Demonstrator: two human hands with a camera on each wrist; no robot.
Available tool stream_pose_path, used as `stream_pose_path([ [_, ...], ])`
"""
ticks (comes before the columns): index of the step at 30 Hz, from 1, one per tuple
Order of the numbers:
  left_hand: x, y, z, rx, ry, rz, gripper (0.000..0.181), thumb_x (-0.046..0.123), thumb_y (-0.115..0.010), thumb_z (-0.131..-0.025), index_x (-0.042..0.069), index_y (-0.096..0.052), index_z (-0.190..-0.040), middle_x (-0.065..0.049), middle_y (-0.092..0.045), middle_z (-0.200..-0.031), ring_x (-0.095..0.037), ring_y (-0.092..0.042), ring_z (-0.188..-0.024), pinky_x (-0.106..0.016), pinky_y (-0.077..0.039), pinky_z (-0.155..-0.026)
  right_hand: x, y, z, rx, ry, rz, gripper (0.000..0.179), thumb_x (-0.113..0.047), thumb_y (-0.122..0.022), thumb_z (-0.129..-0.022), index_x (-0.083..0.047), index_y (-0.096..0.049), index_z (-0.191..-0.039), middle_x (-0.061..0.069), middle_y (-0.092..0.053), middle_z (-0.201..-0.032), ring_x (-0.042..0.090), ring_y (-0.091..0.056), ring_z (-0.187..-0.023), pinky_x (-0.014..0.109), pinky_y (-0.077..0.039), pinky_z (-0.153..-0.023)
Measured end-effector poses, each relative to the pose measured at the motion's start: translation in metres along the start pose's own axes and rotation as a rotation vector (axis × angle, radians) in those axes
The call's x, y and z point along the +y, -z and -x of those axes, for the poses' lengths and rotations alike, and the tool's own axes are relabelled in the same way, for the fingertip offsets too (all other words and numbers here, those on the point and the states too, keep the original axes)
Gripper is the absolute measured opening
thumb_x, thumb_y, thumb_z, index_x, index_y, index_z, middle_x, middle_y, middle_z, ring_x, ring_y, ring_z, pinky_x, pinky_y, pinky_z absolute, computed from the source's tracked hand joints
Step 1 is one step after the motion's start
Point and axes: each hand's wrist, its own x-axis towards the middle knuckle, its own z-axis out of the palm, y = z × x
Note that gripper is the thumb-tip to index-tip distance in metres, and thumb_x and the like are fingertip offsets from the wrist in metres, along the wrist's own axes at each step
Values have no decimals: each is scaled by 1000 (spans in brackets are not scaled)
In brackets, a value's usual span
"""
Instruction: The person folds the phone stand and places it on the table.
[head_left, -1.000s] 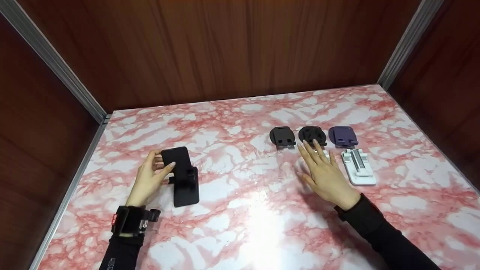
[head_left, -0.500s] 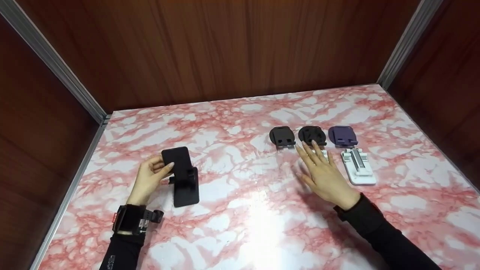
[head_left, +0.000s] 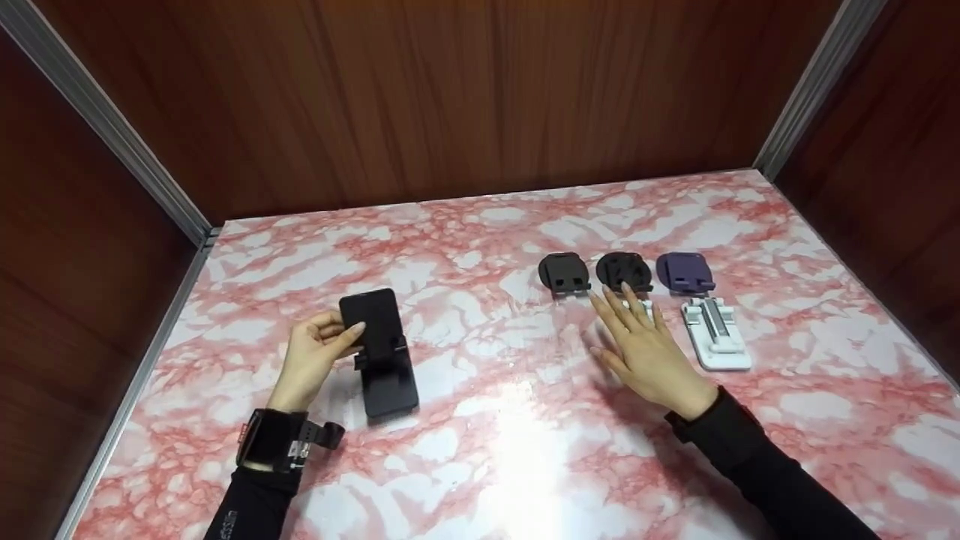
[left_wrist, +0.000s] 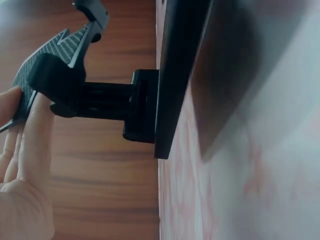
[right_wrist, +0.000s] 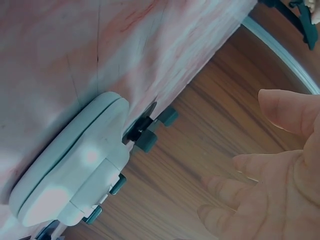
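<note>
My left hand (head_left: 313,358) pinches the upper plate of an unfolded black phone stand (head_left: 390,390) between thumb and fingers. In the left wrist view, a short post joins the stand's textured plate (left_wrist: 65,47) to its flat base (left_wrist: 180,75), which is tilted close over the table with its shadow beside it. My right hand (head_left: 652,360) is spread, palm down, holding nothing. It hovers over a white folded phone stand (right_wrist: 75,165), which it mostly hides in the head view. Its fingertips overlap a round black phone stand (head_left: 624,270) in that view.
A dark grey round stand (head_left: 565,273) and a purple one (head_left: 685,271) flank the black one in a row. Right of my right hand lies another white stand (head_left: 716,337). Wood-grain panels (head_left: 480,97) wall the marbled table (head_left: 480,247) at the back and sides.
My left hand has shifted the black phone stand slightly to the right, its base now lifted and tilted. My right hand has stayed nearly still.
</note>
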Motion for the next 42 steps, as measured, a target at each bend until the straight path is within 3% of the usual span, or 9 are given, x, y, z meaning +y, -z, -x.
stream_pose_path([
  [8,8,-27,4,-75,-12,-6,9,-7,-66,-88,-12,-64,-96,-18,-69,-87,-23,-70,-78,-38,-59,-73,-2,-2,2,-3,13,22,68,-24,-54,-100,-4,-17,-155,20,-14,-158,39,-6,-145,62,-4,-113],
  [14,15,-49,3,-176,-33,14,11,-5,-67,-88,-11,-65,-98,-19,-68,-89,-25,-70,-79,-40,-58,-76,-5,-2,0,-1,19,29,69,-25,-54,-100,-5,-18,-155,20,-15,-158,38,-5,-145,62,-4,-113],
  [19,22,-69,2,-263,-72,-38,13,2,-69,-89,-8,-65,-95,-16,-68,-86,-25,-69,-79,-41,-58,-76,-9,-4,-2,45,53,4,73,-19,-60,-96,-5,-19,-155,20,-18,-157,39,-10,-144,65,-9,-112],
  [27,30,-102,-6,-351,-113,-28,11,4,-69,-89,-5,-64,-87,-12,-67,-81,-21,-69,-78,-40,-58,-76,-16,-8,0,53,85,-75,73,-15,-62,-95,-3,-21,-154,21,-20,-156,39,-12,-144,64,-13,-111],
  [36,28,-134,-16,-380,-157,-11,10,4,-69,-90,-4,-64,-87,-10,-67,-80,-19,-68,-76,-39,-59,-73,-25,-13,2,42,102,-221,70,-14,-63,-94,4,-25,-150,20,-20,-156,41,-18,-142,61,-15,-112],
  [42,31,-153,-18,-400,-164,33,7,2,-68,-89,-4,-64,-87,-9,-68,-80,-18,-68,-76,-40,-59,-73,-28,-16,3,-12,81,-366,64,-20,-58,-99,4,-28,-149,24,-29,-151,41,-28,-138,56,-25,-111],
])
